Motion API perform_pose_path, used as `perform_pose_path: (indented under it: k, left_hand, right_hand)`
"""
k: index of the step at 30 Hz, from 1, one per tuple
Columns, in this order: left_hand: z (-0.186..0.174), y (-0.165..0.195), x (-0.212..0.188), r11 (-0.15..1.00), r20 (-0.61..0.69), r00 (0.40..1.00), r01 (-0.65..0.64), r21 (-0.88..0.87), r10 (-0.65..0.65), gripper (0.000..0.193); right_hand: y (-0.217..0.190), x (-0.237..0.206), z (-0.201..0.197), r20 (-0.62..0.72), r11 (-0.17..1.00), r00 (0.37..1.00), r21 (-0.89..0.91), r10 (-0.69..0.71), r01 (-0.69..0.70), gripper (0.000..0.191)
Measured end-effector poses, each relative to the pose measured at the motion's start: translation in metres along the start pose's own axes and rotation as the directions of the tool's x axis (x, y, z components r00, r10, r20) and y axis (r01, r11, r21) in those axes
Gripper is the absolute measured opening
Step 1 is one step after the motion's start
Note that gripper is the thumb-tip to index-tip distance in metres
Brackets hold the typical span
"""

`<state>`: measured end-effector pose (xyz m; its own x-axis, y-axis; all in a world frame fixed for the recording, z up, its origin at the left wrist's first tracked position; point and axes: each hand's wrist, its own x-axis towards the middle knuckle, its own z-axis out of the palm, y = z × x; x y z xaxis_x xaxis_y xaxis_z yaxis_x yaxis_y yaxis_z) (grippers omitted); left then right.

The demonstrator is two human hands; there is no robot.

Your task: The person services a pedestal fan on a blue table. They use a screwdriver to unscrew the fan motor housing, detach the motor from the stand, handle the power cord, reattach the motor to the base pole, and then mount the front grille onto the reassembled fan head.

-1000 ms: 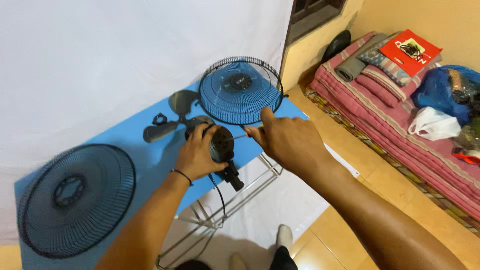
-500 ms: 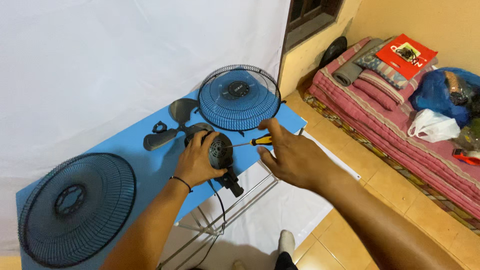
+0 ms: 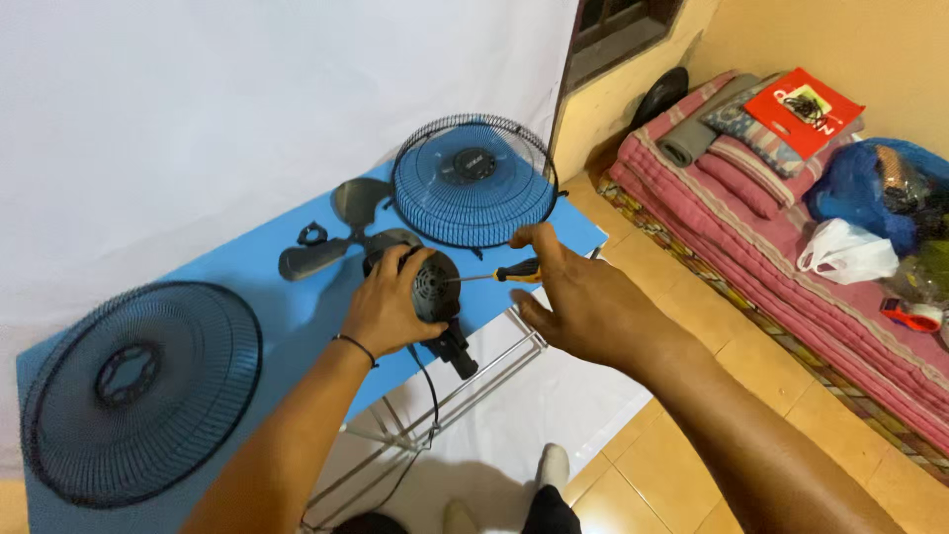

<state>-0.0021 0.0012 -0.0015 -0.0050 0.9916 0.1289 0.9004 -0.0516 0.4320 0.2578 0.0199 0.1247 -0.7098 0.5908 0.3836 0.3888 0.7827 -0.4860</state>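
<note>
Fan motor [image 3: 433, 289] is clasped on the blue tabletop [image 3: 297, 297] by the left hand [image 3: 388, 309] to steady it, while the screwdriver [image 3: 499, 275], gripped in the right hand [image 3: 578, 302], is pressed sideways against its casing.

One cam only, worn on the person's head, looking steeply down and fwd over both forearms. It sits close above the blue worktop [image 3: 247, 287], which runs diagonally across the frame. Right of the worktop it takes in tiled floor and a mattress [image 3: 791, 257]; behind the worktop, a white sheet.
</note>
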Motion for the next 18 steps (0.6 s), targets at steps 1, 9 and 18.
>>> perform_pose_path:
  k: [1,9,18]
  left_hand:
    - [0.000,0.001,-0.001,1.000,0.006,1.000,0.000,0.003,0.000,0.107]
    - [-0.001,0.002,0.001,0.999,0.034,0.999,0.042,-0.007,-0.042,0.107]
    - [-0.005,0.004,0.005,0.999,0.050,0.998,0.049,-0.013,-0.049,0.109]
  right_hand:
    - [0.000,0.000,0.000,0.072,0.998,0.995,-0.004,0.066,-0.066,0.038]
    - [-0.009,0.015,0.010,0.204,0.917,0.915,-0.278,0.347,-0.286,0.037]
    - [0.004,0.012,0.032,-0.179,0.943,0.948,-0.161,0.262,-0.291,0.040]
